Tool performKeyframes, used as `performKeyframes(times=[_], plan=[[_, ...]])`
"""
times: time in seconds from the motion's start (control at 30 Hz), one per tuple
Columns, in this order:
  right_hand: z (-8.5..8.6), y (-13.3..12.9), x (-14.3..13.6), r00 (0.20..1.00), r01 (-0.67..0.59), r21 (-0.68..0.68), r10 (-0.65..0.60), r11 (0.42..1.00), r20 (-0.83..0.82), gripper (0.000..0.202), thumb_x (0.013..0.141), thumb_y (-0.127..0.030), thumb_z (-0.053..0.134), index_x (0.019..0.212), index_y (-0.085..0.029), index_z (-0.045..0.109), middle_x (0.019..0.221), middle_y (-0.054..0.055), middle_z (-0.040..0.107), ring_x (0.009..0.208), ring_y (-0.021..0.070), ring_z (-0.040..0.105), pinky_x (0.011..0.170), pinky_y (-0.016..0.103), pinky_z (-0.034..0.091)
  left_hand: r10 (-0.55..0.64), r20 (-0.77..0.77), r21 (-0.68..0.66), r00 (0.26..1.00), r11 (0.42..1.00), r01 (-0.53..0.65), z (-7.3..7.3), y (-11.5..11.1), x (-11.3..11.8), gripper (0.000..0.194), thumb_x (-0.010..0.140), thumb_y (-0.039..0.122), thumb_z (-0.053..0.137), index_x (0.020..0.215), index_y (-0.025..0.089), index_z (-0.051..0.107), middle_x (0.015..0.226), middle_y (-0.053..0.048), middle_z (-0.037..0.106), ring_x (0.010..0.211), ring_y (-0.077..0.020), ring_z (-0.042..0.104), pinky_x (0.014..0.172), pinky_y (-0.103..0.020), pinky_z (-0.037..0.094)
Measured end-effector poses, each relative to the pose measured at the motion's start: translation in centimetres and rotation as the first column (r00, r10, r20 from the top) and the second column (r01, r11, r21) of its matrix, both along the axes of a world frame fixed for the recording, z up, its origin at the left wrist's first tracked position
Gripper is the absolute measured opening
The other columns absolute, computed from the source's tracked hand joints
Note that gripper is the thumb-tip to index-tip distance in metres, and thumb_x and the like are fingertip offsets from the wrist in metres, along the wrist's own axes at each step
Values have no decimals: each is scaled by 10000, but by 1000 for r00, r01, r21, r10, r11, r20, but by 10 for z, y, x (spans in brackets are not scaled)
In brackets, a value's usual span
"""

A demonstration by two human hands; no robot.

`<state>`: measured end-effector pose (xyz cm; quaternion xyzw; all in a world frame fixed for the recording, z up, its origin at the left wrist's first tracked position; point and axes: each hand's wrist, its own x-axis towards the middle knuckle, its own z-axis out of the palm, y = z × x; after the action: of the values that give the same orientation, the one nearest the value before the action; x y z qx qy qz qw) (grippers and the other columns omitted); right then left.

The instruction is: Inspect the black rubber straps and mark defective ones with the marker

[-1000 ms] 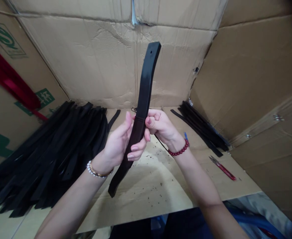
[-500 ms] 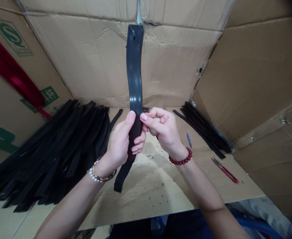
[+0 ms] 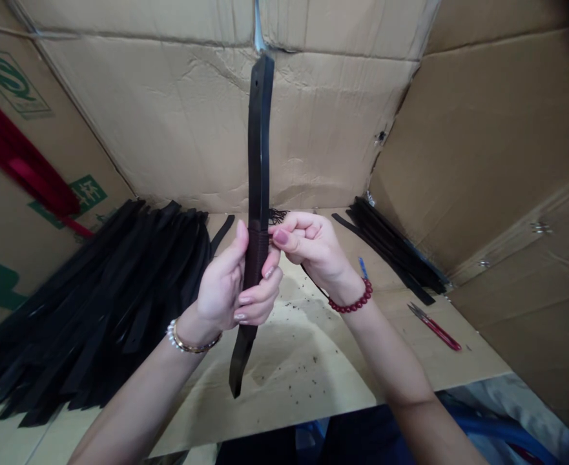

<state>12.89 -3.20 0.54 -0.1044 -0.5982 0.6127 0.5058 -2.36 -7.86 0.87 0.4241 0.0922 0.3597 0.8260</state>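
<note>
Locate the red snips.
In the head view's right part, the snips lie on the table, right of the right hand, just below the smaller strip pile.

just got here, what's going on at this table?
A person's left hand holds a black strip roughly upright, gripping its dark wrapped section. The right hand appears to pinch a thin cord beside the top of that wrap. A large pile of black strips lies at left; a smaller stack and red-handled snips lie at right.
</note>
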Motion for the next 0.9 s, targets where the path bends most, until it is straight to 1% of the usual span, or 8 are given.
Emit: performKeyframes(times=[0.17, 0.33, 0.4, 0.5, 0.57, 0.7, 0.8, 0.9], plan=[[1, 1, 0, 1000, 3, -2, -3, 1000, 11, 255, 760, -351, 828, 722, -166, 657, 514, -50, 611, 486, 57, 539, 497, 171, 407, -37, 13, -9, 999, 999, 38, -4, 3, -2, 688, 964, 675, 190, 729, 170, 594, 414, 65, 334, 259, -38, 230, 293, -136, 301], [0, 3, 3, 986, -95, -67, 103, 993, 128, 377, 745, -384, 836, 1022, -181, 682, 497, -82, 599, 384, 26, 358, 395, 173, 220, -165, -21, -47, 986, 985, 164, -5, 3, -2, 705, 924, 734, 250, 681, 165, 587, 381, 51, 359, 221, -53, 263, 253, -152, 293], [0, 3, 4, 969, -154, -103, 170, 983, 178, 409, 735, -426, 834, 1017, -170, 685, 500, -78, 601, 371, 22, 337, 388, 178, 187, -179, -75, -35, 981, 984, 177, -6, 4, -1, 729, 871, 795, 302, 643, 158, 573, 378, 34, 391, 213, -63, 298, 234, -160, 286], [2, 3, 6, 983, -105, -69, 114, 992, 146, 331, 752, -445, 815, 818, -150, 679, 535, -40, 635, 431, 43, 478, 420, 177, 283, 8, -135, 15, 991, 1000, -6, -6, 9, -1, 747, 797, 850, 382, 623, 148, 568, 393, 22, 432, 226, -56, 335, 237, -147, 294], [3, 3, 5, 994, -49, -31, 52, 998, 98, 269, 791, -398, 796, 840, -158, 683, 533, -43, 635, 493, 57, 552, 466, 171, 348, 65, -153, -2, 986, 998, -66, -5, 13, -2, 744, 799, 851, 372, 613, 154, 553, 375, 37, 403, 212, -47, 301, 227, -142, 281], [3, 2, 2, 993, -43, -87, 52, 995, 110, 378, 713, -363, 862, 969, -168, 665, 564, -44, 674, 539, 75, 593, 489, 167, 381, -91, -126, -64, 988, 995, 83, -5, 15, -2, 753, 780, 880, 329, 536, 180, 465, 309, 53, 316, 166, -55, 228, 183, -159, 234], [-1, 3, -2, 981, -99, -130, 119, 987, 155, 415, 727, -385, 848, 1040, -179, 669, 539, -74, 640, 463, 49, 515, 457, 157, 352, -130, -125, -35, 984, 991, 126, -5, 10, 1, 787, 715, 932, 325, 485, 186, 429, 290, 30, 330, 161, -72, 264, 176, -178, 252], [-4, 1, -4, 978, -128, -108, 143, 986, 149, 341, 731, -395, 841, 949, -182, 686, 542, -80, 608, 496, 59, 549, 492, 163, 420, -115, -198, -20, 973, 993, 113, -5, 7, 3, 816, 664, 972, 282, 467, 193, 428, 286, 16, 342, 159, -78, 265, 163, -188, 229]])
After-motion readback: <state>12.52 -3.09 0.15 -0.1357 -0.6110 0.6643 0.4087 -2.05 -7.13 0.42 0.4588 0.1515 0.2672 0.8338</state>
